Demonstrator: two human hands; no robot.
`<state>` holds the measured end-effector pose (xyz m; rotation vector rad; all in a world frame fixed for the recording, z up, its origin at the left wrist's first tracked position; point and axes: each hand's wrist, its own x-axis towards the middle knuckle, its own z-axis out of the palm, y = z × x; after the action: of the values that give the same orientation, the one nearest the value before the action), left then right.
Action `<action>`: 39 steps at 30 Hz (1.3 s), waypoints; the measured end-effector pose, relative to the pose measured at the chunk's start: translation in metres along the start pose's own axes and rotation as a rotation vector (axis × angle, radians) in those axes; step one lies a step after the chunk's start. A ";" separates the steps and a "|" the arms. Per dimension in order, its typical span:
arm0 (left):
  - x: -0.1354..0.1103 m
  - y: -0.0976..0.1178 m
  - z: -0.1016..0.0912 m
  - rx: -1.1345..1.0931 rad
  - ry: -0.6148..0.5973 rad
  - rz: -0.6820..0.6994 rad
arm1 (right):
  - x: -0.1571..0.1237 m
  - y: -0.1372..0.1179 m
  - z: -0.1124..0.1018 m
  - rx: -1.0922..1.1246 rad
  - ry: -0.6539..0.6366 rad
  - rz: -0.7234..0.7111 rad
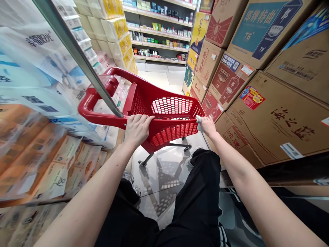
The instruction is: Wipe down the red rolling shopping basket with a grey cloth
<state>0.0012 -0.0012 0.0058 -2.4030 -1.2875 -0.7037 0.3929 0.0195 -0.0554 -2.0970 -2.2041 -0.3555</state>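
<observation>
A red plastic shopping cart (169,128) with a honeycomb basket stands sideways before me on the aisle floor. My left hand (138,127) is closed over its near rim, close to the handle end, thumb lying along the edge. At the narrow right end, my right hand (207,125) is closed at the rim corner. A small crumpled whitish cloth or tissue (198,118) pokes out between its fingers and touches the rim. The red handle (102,118) lies at the upper left, with a grey metal pole (84,61) rising from beside it. Inside the basket I see no goods.
Stacked cardboard cartons (280,116) wall the right side closely. Packs of wrapped paper goods (51,157) are piled along the left. Store shelves (161,34) with bottles and boxes stand at the far end. The cart's caster wheel (142,163) rests near my feet.
</observation>
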 end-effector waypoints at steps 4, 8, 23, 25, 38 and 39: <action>0.003 0.010 0.004 -0.001 0.026 -0.034 | 0.011 -0.069 -0.013 0.142 0.032 -0.274; 0.003 0.011 -0.002 -0.034 -0.028 -0.012 | 0.024 -0.159 -0.027 0.262 0.152 -0.356; -0.035 -0.058 -0.054 -0.059 0.253 -0.216 | 0.032 -0.151 -0.024 0.408 0.173 -0.406; -0.030 -0.058 -0.053 -0.042 0.192 -0.214 | 0.030 -0.146 -0.024 0.396 0.173 -0.394; -0.029 -0.046 -0.048 0.038 0.165 -0.207 | 0.018 -0.241 -0.065 0.599 0.299 -0.403; -0.030 -0.049 -0.048 0.027 0.162 -0.207 | 0.019 -0.241 -0.064 0.602 0.292 -0.423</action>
<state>-0.0665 -0.0187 0.0311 -2.1608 -1.4799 -0.9112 0.1463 0.0147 -0.0162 -1.1983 -2.1943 -0.0049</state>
